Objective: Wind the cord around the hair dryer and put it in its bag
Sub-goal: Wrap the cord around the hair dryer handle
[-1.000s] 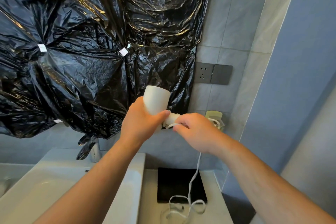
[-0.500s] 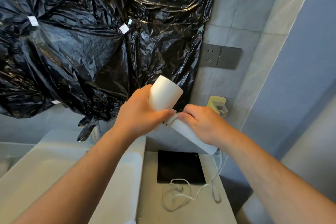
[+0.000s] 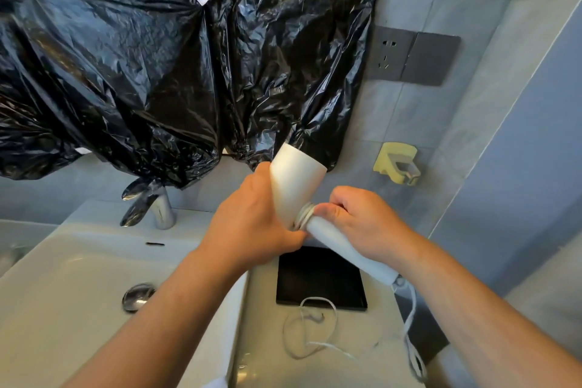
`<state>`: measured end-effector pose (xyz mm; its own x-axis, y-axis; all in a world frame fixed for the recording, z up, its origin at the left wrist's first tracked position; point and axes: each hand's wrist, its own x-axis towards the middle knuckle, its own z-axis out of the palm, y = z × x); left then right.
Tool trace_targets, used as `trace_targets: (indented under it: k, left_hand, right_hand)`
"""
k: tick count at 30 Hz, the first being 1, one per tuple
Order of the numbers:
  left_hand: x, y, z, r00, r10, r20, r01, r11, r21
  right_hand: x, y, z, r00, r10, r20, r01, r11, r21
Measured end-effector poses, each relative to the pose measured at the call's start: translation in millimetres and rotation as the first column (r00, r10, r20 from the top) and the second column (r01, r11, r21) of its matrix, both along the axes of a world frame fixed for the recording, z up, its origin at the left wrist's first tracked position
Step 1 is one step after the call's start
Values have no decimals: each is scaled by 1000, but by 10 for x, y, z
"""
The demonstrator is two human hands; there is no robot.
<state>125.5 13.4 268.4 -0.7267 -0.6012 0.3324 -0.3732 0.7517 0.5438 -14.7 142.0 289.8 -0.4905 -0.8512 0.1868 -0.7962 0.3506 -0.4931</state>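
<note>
Bright, glare on black plastic [image 3: 151, 72] — edges bowed.

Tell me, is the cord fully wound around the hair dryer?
Partly wound. A few turns of cord circle the hair dryer; the rest lies loose on the counter.

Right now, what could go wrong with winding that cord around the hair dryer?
1. Only a few turns of cord are on; the rest lies in tangled loops on the counter, so it might knot or snag when pulled up.
2. The left hand grips the hair dryer right beside the sink while the right hand pinches the cord; a slip could drop it into the basin.
</note>
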Motion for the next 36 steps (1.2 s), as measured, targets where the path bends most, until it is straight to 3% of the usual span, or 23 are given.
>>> trace_targets:
  k: [9, 16, 19, 23, 30, 33, 36]
  left_hand:
    - [-154, 16, -834, 991, -90, -97, 104, 982, 157]
    - [-161, 171, -1337, 995, -61, -81, 57, 997, -50]
    - [-147, 187, -1596, 994, -73, -86, 69, 996, -55]
    - [-78, 202, -1929, 980, -103, -172, 91, 993, -74]
    - [93, 368, -2214, 949, -134, -286, 96, 985, -143]
    - [204, 473, -2328, 938, -149, -312, 107, 983, -148]
    - [366, 606, -2339, 900, -204, -386, 179, 979, -98]
  right_hand:
    - [-270, 107, -975, 985, 68, 156, -52, 993, -103]
    - [-365, 226, -1494, 992, 119, 40, -119, 993, 6]
    - [-346, 266, -1757, 993, 112, 32, -112, 994, 16]
    - [-254, 303, -2090, 991, 95, 98, -85, 992, -96]
    - [40, 559, -2435, 997, 49, -55, -61, 965, -254]
    - [145, 746, -2505, 998, 56, 8, -53, 973, -226]
    - [269, 966, -2449, 960, 146, 237, -84, 964, -253]
